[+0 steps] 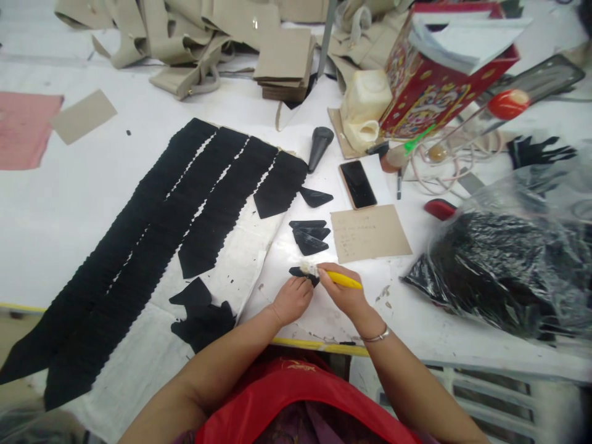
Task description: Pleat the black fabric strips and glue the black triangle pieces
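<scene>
My right hand [345, 290] is closed round the yellow handle of a brush [342, 279]. Its pale bristles rest on a small black cut piece [296, 270] on the white tabletop. My left hand [293, 300] holds that piece at its near edge, its fingertips pressed together there and partly hiding it. Just beyond lie several similar black pieces [309, 239] in a small overlapping group, with another piece [316, 197] above them. To the left, long overlapping rows of black pointed pieces [152, 203] cover a white sheet [152, 345]. A loose black pile [203, 320] sits near my left forearm.
Beyond my hands lie a phone [358, 184], a written card [370, 233] and a dark cone-shaped object [320, 148]. A plastic-wrapped black bundle [499, 271] occupies the right. Behind stand a white jug [367, 98], a red box [430, 92] and stacked beige pieces [284, 58].
</scene>
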A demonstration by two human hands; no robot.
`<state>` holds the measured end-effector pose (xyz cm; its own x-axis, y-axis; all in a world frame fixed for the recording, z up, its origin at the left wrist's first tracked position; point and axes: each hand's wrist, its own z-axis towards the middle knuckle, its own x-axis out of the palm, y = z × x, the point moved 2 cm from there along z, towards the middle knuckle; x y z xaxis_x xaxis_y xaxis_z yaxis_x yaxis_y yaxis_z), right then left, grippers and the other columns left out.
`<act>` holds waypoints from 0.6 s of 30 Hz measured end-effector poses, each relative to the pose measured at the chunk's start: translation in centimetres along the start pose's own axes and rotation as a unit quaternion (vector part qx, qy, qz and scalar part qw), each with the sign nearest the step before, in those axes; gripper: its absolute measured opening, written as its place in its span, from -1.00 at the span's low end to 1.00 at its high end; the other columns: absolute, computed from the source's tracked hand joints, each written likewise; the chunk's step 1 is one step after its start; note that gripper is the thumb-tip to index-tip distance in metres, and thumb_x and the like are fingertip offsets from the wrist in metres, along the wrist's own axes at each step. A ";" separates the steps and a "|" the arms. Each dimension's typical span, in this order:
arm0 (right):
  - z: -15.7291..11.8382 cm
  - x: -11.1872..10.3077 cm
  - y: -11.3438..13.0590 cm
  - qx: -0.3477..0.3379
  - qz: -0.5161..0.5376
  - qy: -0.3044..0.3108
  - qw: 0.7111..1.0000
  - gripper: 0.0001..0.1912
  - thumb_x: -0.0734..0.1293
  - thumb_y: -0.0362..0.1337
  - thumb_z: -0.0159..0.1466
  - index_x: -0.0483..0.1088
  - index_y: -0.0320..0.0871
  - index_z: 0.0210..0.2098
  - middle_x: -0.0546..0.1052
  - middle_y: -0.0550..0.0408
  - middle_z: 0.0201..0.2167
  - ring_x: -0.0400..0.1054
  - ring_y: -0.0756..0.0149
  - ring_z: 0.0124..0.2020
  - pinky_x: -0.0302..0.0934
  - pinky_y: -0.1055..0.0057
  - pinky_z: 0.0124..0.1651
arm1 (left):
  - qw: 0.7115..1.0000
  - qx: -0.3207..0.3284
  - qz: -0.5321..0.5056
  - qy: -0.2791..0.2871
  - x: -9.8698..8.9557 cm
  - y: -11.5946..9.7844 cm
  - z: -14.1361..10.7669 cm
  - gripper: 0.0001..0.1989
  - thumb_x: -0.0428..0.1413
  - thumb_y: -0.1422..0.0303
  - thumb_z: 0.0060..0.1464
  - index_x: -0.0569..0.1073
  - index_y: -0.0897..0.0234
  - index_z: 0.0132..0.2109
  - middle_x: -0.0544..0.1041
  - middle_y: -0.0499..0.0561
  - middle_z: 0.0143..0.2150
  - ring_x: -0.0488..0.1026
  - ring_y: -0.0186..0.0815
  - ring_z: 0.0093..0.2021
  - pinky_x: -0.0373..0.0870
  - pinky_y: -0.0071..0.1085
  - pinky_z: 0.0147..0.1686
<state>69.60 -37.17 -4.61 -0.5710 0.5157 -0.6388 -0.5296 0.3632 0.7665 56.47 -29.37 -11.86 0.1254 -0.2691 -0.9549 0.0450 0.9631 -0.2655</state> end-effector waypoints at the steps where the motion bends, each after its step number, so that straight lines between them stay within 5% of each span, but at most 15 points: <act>1: 0.3 1.0 0.3 -0.007 0.014 0.023 1.000 -0.80 0.22 -0.23 0.22 0.45 -0.13 -0.28 0.56 0.08 -0.30 0.44 0.32 -0.27 0.31 0.41 -0.15 | 1.000 -0.001 -0.006 0.001 0.1 0.0 0.1 -0.70 -0.18 0.48 0.18 0.42 0.39 -0.11 0.49 0.17 -0.15 0.39 -0.20 -0.11 0.33 -0.22 -0.12; 4: 0.8 3.0 0.4 -0.017 0.005 0.061 0.998 -0.82 0.23 -0.23 0.21 0.46 -0.11 -0.32 0.57 0.10 -0.33 0.45 0.31 -0.29 0.32 0.39 -0.15 | 1.000 -0.001 -0.014 0.001 0.5 -0.1 0.0 -0.69 -0.20 0.47 0.19 0.40 0.40 -0.09 0.49 0.19 -0.18 0.41 -0.19 -0.14 0.37 -0.25 -0.21; 6: 0.9 2.4 0.1 -0.014 -0.004 0.043 0.999 -0.82 0.23 -0.23 0.21 0.46 -0.10 -0.33 0.56 0.10 -0.34 0.44 0.30 -0.30 0.32 0.37 -0.16 | 1.000 0.004 -0.008 -0.003 0.7 -0.1 -0.1 -0.68 -0.21 0.48 0.19 0.39 0.40 -0.07 0.47 0.20 -0.11 0.40 -0.19 -0.08 0.38 -0.26 -0.20; 10: 0.1 -1.9 -0.1 0.047 0.043 -0.046 0.997 -0.81 0.24 -0.21 0.20 0.46 -0.14 -0.33 0.54 0.07 -0.39 0.43 0.31 -0.39 0.33 0.38 -0.28 | 0.999 0.003 -0.015 -0.044 -0.1 0.2 0.1 -0.71 -0.20 0.50 0.19 0.40 0.38 -0.13 0.48 0.16 -0.10 0.42 -0.24 -0.09 0.42 -0.29 -0.18; 14: -0.9 -6.2 -0.2 0.139 0.120 -0.141 0.973 -0.76 0.24 -0.16 0.20 0.44 -0.17 -0.31 0.42 0.16 -0.61 0.26 0.43 -0.65 0.23 0.46 -0.58 | 0.978 -0.078 -0.069 -0.180 -3.5 1.3 0.8 -0.76 -0.14 0.52 0.17 0.37 0.40 -0.10 0.48 0.16 -0.12 0.42 -0.31 -0.08 0.43 -0.37 -0.08; 18: -1.3 -7.8 -0.5 0.160 0.146 -0.206 0.954 -0.76 0.25 -0.15 0.20 0.43 -0.19 -0.32 0.36 0.20 -0.64 0.22 0.47 -0.67 0.21 0.47 -0.56 | 0.962 -0.075 -0.079 -0.251 -6.4 2.9 1.9 -0.73 -0.10 0.53 0.15 0.32 0.40 -0.01 0.43 0.21 -0.02 0.34 -0.29 0.07 0.38 -0.33 0.03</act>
<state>73.53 -42.40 -0.12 -0.3348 0.8683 -0.3662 -0.1292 0.3426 0.9305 57.72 -24.90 -6.26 0.5934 -0.3469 -0.7263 -0.0362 0.8899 -0.4546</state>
